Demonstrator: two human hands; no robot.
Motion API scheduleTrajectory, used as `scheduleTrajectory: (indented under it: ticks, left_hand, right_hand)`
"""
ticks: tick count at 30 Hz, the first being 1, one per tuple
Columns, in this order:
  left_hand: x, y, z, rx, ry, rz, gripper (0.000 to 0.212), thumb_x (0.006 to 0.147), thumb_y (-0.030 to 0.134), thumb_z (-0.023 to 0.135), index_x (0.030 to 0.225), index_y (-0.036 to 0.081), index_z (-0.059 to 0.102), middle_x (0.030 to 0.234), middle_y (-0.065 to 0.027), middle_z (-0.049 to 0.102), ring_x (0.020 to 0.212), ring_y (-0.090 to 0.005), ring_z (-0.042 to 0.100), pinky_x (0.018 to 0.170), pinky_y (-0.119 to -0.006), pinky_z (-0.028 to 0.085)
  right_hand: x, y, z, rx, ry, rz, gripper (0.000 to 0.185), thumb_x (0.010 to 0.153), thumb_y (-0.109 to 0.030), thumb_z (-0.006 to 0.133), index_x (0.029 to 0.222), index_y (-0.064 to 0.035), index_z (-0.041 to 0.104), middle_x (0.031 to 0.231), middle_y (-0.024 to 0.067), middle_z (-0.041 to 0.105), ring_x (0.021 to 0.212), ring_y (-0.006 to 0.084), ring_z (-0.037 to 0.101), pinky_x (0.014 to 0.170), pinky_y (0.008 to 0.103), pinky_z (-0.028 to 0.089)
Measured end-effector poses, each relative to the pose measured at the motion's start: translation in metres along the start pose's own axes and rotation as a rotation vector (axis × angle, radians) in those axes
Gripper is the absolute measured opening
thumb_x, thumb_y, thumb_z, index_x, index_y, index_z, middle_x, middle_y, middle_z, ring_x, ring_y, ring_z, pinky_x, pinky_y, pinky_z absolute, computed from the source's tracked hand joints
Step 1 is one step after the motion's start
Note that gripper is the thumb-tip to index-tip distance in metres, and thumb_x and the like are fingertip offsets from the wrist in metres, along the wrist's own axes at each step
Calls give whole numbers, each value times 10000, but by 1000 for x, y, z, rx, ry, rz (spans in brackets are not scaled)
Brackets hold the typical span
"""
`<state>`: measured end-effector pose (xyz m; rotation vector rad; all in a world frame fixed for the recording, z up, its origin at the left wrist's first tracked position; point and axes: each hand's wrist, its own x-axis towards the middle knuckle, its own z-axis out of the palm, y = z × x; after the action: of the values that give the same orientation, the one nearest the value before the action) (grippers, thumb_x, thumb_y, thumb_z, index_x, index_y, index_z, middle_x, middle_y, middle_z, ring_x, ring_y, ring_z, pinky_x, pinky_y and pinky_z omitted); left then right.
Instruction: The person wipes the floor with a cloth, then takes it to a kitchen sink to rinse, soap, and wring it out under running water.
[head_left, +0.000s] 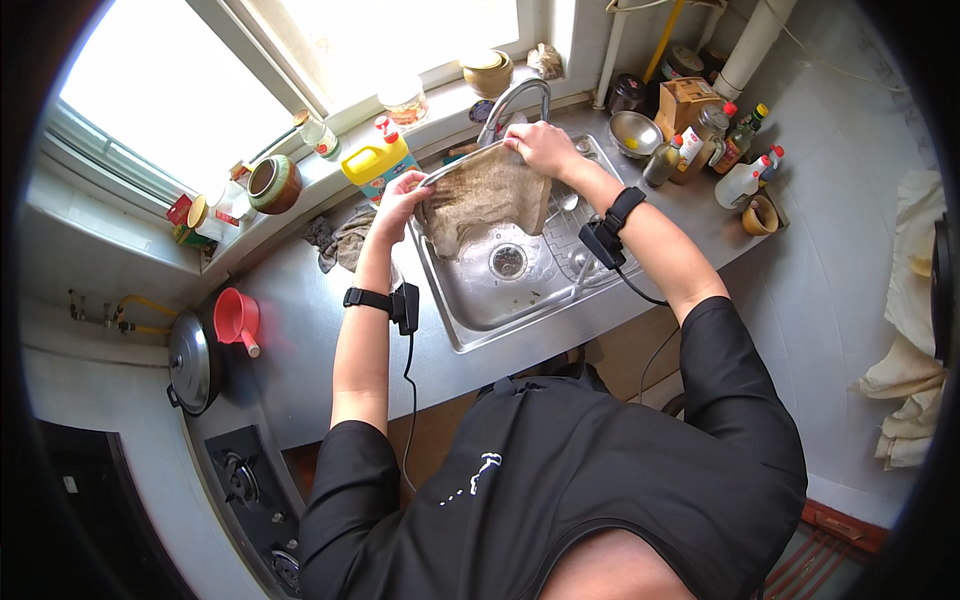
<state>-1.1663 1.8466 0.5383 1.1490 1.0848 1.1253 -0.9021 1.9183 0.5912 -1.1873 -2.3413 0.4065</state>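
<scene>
A brown, stained wet-looking cloth (487, 196) hangs spread between my two hands above a stainless steel sink (469, 319). Its left upper corner is gripped by my left hand (401, 204), beside the sink's left edge. My right hand (544, 150) grips the upper right part, just below the curved spout of the chrome faucet (517, 88). Beneath the cloth the round sink drain (508, 261) shows. A metal spoon (569, 202) lies at the right of the sink, partly behind my right forearm.
A yellow detergent jug (379, 165) and crumpled dark cloths (349, 238) are left of the sink. A metal bowl (635, 134) and several bottles (739, 142) stand right. Farther left are a red plastic dipper (237, 315), a lidded pan (191, 363) and a gas stove (244, 480).
</scene>
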Motion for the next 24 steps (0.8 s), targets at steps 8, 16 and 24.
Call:
scheduleTrajectory:
  ticks: [8, 16, 24]
  left_hand:
    - [-2, 6, -6, 36, 0, 23, 126, 775, 31, 554, 900, 44, 549, 787, 32, 558, 717, -33, 497, 661, -160, 380]
    - [1, 7, -9, 70, -22, 34, 95, 791, 63, 553, 883, 45, 559, 781, 32, 559, 719, -34, 493, 658, -164, 384]
    - [11, -11, 11, -356, 117, -207, 142, 800, 67, 414, 893, 37, 518, 848, -65, 575, 772, -182, 557, 742, -315, 455]
  right_hand:
    - [5, 0, 4, -22, 29, -28, 198, 821, -273, 474, 818, -110, 587, 763, 133, 602, 756, 309, 579, 657, 409, 450]
    - [9, 2, 4, -43, 28, -22, 204, 821, -280, 470, 823, -115, 590, 767, 134, 602, 757, 312, 579, 656, 410, 452]
    - [7, -4, 23, 224, 119, -10, 202, 796, -214, 488, 810, -41, 592, 768, 155, 598, 733, 307, 580, 640, 366, 446]
